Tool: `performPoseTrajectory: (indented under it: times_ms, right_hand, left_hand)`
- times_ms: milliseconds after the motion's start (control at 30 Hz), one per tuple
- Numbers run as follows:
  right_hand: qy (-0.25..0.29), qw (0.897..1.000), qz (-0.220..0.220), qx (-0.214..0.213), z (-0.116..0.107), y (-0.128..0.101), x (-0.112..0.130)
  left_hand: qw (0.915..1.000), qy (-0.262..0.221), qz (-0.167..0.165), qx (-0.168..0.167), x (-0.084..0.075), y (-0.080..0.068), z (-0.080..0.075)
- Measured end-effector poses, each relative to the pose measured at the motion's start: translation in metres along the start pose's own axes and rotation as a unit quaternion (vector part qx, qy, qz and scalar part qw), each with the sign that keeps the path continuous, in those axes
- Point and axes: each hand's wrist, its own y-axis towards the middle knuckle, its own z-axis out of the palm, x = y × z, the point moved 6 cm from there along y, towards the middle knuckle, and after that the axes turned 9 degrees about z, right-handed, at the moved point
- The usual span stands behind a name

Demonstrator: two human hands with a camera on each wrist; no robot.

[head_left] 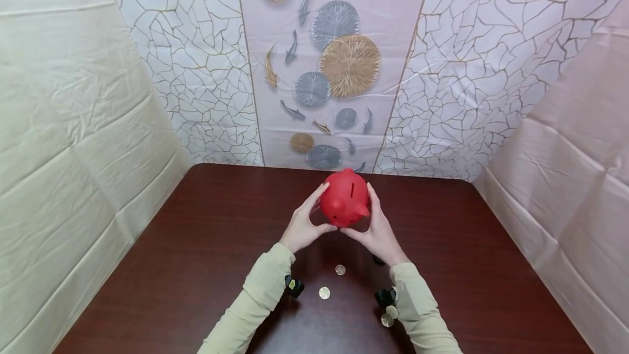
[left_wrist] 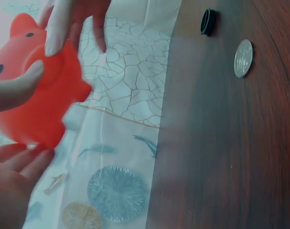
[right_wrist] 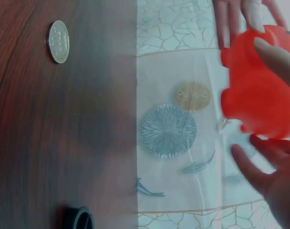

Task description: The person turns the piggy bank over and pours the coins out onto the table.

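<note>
A red piggy bank [head_left: 339, 198] is held up over the far part of the table, its coin slot on top and its snout toward me. My left hand [head_left: 303, 226] grips it from the left, thumb at the snout side and fingers along the flank. From the right my right hand [head_left: 377, 232] grips it the same way. Both wrist views show the bank's red body [left_wrist: 45, 105] between thumbs and fingers, raised above the tabletop. A round black plug [left_wrist: 209, 22] lies on the wood, mostly hidden by the right wrist in the head view.
On the dark wooden table [head_left: 206, 255] lie several coins: one coin [head_left: 340, 270] and another [head_left: 324, 293] between the forearms, plus a pair [head_left: 387, 320] by the right sleeve. Black wrist cameras [head_left: 295, 287] sit under the sleeves. A patterned curtain [head_left: 314, 124] hangs behind the table.
</note>
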Motion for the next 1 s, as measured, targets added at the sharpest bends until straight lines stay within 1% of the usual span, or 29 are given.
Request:
performPoseTrajectory:
  times_ms: [67, 133, 233, 300, 400, 467, 600, 667, 733, 833, 933, 1000]
  right_hand:
    - [-0.003, 0.998, -0.046, -0.035, -0.003, 0.0, 0.007]
    - [-0.013, 0.995, -0.077, -0.067, -0.006, -0.002, 0.014]
    - [-0.025, 0.988, -0.114, -0.103, -0.01, -0.005, 0.021]
    - [-0.033, 0.981, -0.145, -0.124, -0.012, -0.007, 0.026]
    - [-0.03, 0.969, -0.194, -0.147, -0.015, -0.009, 0.032]
    - [-0.027, 0.962, -0.217, -0.162, -0.016, -0.01, 0.035]
    - [-0.01, 0.956, -0.239, -0.171, -0.017, -0.012, 0.038]
    - [-0.009, 0.956, -0.241, -0.167, -0.018, -0.013, 0.038]
    - [-0.009, 0.961, -0.23, -0.157, -0.018, -0.012, 0.037]
    - [-0.021, 0.972, -0.19, -0.14, -0.018, -0.012, 0.033]
    - [-0.027, 0.983, -0.134, -0.124, -0.015, -0.013, 0.025]
    - [-0.027, 0.988, -0.093, -0.117, -0.012, -0.014, 0.019]
  left_hand:
    - [0.9993, 0.003, 0.033, -0.02, -0.005, 0.001, -0.001]
    - [0.9966, 0.004, 0.073, -0.038, -0.012, 0.002, -0.003]
    - [0.9883, 0.013, 0.14, -0.059, -0.024, 0.002, -0.005]
    - [0.9814, 0.022, 0.176, -0.072, -0.032, 0.002, -0.006]
    - [0.9736, 0.031, 0.209, -0.088, -0.04, 0.001, -0.008]
    - [0.969, 0.03, 0.226, -0.094, -0.045, 0.001, -0.009]
    - [0.9621, 0.035, 0.253, -0.096, -0.05, 0.001, -0.009]
    - [0.9616, 0.049, 0.254, -0.091, -0.05, 0.001, -0.008]
    - [0.9643, 0.061, 0.243, -0.086, -0.048, 0.0, -0.008]
    - [0.975, 0.057, 0.2, -0.079, -0.041, -0.002, -0.009]
    - [0.9861, 0.033, 0.147, -0.07, -0.034, -0.004, -0.008]
    - [0.9917, 0.023, 0.108, -0.066, -0.03, -0.005, -0.006]
